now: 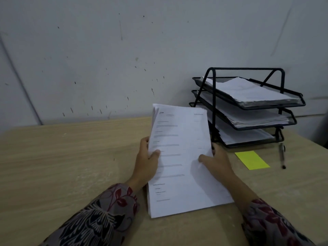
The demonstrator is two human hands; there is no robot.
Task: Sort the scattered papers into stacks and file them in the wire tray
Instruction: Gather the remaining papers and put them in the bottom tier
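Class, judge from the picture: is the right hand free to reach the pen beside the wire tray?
Probably not yet: the right hand grips the paper stack. Once freed, its way to the pen looks open; only the yellow note lies between.

Overall exposure is reading dim and flat, with a cool grey cast; no glare is showing. The paper stack (179, 157) is registering as the brightest surface, its print smearing into unreadable lines. Soft, faint shadows are lying along the stack's near edge and beneath the wire tray (248, 105). The wide-angle lens is bowing the worktop (53, 157) edge and slanting the wall (88, 50) lines at left. The pen (282, 155) is blurring noticeably.
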